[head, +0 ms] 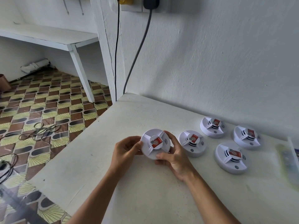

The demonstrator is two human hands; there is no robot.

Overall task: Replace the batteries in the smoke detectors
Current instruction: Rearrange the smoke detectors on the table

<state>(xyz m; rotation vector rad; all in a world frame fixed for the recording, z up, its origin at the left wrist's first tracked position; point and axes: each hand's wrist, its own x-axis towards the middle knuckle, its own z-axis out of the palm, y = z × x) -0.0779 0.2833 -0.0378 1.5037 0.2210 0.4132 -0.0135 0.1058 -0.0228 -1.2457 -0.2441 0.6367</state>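
Observation:
A round white smoke detector (154,138) with a red sticker on its centre is held just above the white table (100,162), tilted toward me. My left hand (125,151) grips its left rim with curled fingers. My right hand (174,155) curls round its right and lower rim. Several more detectors of the same kind lie face up on the table to the right, the nearest (192,143) beside my right hand, another (230,158) in front, others (212,126) near the wall.
A blurred pale green pack (286,164) and a white box edge lie at the table's right edge. Two cables (129,68) hang down the wall behind the table's far corner. Loose cords (38,130) lie on the patterned floor to the left.

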